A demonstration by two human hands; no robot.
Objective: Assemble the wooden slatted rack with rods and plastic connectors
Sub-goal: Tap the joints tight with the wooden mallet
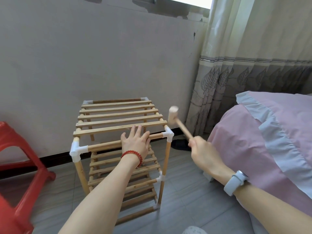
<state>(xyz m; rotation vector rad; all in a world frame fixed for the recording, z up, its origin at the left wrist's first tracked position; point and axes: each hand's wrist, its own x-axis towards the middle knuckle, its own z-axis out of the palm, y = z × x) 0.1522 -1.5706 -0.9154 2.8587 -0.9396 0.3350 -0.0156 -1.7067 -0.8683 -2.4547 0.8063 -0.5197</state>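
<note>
The wooden slatted rack [118,119] stands upright on the grey floor against the wall, three slatted tiers joined by rods and white plastic connectors. My left hand [135,141] lies flat, fingers straight, on the top front rod [103,146] and touches the nearest slat. My right hand [200,147] grips the handle of a small wooden mallet [173,115]. The mallet head hangs in the air just right of and above the top front-right connector [168,135], blurred. The top front-left connector [76,149] is in plain sight.
A red plastic stool [18,159] stands at the left. A bed with a pink cover [253,135] fills the right side, a patterned curtain [236,73] behind it. A dark slipper [181,145] lies on the floor behind the rack's right corner.
</note>
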